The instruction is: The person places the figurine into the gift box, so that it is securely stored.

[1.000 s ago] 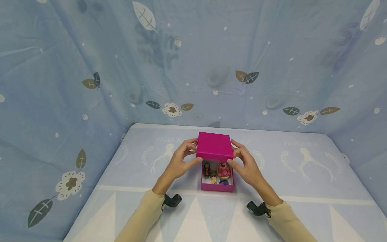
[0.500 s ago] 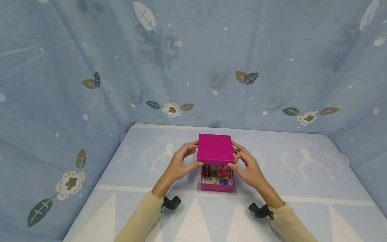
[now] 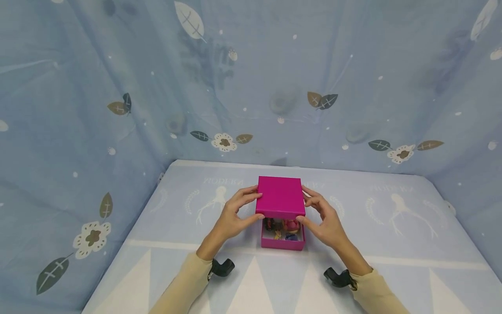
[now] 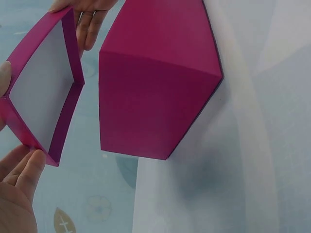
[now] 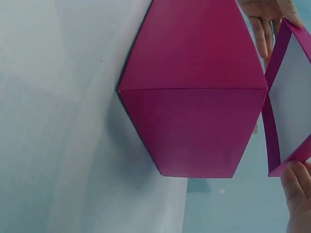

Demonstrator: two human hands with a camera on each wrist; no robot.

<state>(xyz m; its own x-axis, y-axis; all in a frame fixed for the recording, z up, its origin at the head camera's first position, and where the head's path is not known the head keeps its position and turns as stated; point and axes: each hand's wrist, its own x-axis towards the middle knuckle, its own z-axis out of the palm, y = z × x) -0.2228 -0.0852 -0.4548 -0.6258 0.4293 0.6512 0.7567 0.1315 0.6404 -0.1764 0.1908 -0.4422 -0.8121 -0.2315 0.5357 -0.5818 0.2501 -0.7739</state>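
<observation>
My left hand [image 3: 231,216] and my right hand [image 3: 326,222] hold a magenta box lid [image 3: 280,196] by its two sides, thumbs at the near corners. The lid hovers above the matching square box [image 3: 282,245], covering its far part from the head view. Inside the box's near part show a pink figurine [image 3: 291,226], a dark-haired one [image 3: 269,223], a small yellow one [image 3: 277,235] and something blue [image 3: 292,237]. Both wrist views show the lid's white inside [image 4: 41,90] apart from the box, with fingers along its edges. The box's outer walls [image 5: 189,131] hide its contents there.
The box stands on a table with a pale blue and white patterned cover [image 3: 392,244]. A blue leaf-print curtain [image 3: 251,87] hangs behind and at both sides. Dark wrist cameras [image 3: 223,267] sit at both cuffs.
Both hands have brought the lid toward the near side and lower over the box. It now covers more of the figurines, and its top lies flatter. The box has stayed in place.
</observation>
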